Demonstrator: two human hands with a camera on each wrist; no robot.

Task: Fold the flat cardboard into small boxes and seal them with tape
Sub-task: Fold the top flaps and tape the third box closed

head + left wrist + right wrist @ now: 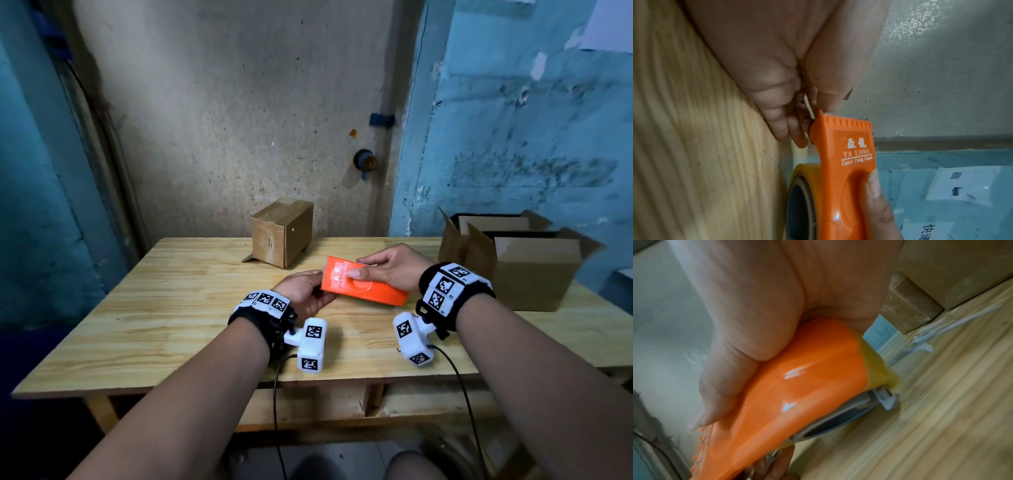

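Worn blue walls back a wooden surface (171,308). Just above its middle the right hand (394,269) wraps an orange tape dispenser (363,286), thumb across the top; the left hand (305,291) pinches at its toothed end. Behind the dispenser stands a folded small box (282,231); to its right sit open cartons (520,260).

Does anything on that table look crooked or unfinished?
Yes. The small box at the back has one bottom flap sticking out flat on the table, so it looks unsealed there. The bigger boxes at the right stand open.
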